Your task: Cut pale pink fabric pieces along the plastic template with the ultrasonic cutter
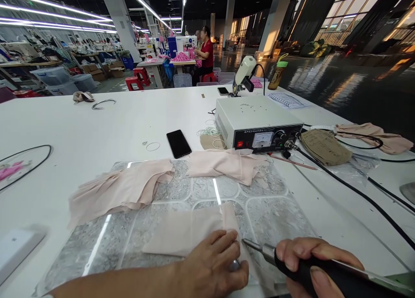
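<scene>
My left hand (214, 261) rests on a pale pink fabric piece (191, 229), its bent fingers pressing near the right edge. A shiny bit of metal (234, 264) shows between thumb and fingers; most of it is hidden. In my right hand (319, 259) is a black-handled cutting handpiece (292, 263) with a metal tip, which points left at the fabric's edge beside my left fingertips. Under the fabric lies a grey marble-patterned mat (279, 216). Two more piles of pale pink fabric sit beyond, one at left (123, 185) and one in the middle (223, 164).
A control box (267, 129) with a dial and black cables stands at the back right. A black phone (178, 143) lies left of it. Brown patterned pieces (325, 147) lie right of it, and a white box (19, 250) at front left. A person in red (206, 51) sits farther off.
</scene>
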{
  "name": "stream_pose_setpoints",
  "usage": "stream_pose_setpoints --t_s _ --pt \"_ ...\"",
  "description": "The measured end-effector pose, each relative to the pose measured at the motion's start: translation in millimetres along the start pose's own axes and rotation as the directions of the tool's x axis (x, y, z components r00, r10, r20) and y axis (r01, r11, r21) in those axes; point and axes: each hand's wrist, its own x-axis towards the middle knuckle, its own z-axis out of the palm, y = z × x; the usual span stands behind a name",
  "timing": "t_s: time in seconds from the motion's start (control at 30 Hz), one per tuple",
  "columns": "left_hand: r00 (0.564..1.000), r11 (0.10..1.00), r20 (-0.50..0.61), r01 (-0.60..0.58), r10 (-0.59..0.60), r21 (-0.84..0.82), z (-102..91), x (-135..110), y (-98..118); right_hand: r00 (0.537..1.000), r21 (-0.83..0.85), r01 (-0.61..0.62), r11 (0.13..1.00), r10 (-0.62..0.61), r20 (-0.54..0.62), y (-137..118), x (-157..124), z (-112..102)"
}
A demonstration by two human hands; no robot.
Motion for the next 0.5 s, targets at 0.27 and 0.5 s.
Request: stream_pose_setpoints --t_s 0.27,0.5 --pt "1.0 1.0 -0.017 -0.004 0.004 -0.003 -0.4 0.6 -0.6 0.998 0.007 0.028 1.0 -0.027 -0.063 9.5 1.5 5.6" --pt "1.0 1.0 -0.021 -0.01 0.01 0.002 -3.0 1.1 -1.1 0.995 0.017 0.021 1.0 -0.02 -0.097 9.1 4.3 9.5"
